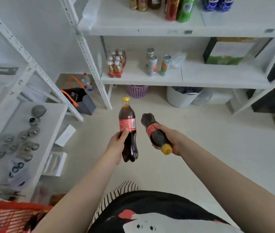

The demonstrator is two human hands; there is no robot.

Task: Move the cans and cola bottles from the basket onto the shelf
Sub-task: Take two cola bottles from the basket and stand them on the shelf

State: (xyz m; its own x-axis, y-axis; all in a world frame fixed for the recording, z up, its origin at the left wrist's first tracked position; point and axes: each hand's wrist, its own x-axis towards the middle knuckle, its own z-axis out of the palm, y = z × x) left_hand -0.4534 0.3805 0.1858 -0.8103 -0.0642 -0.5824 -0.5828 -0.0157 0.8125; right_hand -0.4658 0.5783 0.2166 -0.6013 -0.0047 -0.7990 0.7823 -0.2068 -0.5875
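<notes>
red basket [14, 217]: cut off by bottom-left edge (contents unclear) | top-shelf bottles [177, 7]: tops cropped | labels blurred

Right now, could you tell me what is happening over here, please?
A person is holding two cola bottles above the floor in front of the shelf. The left hand grips one bottle cap up; the right hand grips the other bottle with its yellow cap pointing back at them. The red basket sits at lower left. Neither bottle is shelved yet.
</notes>
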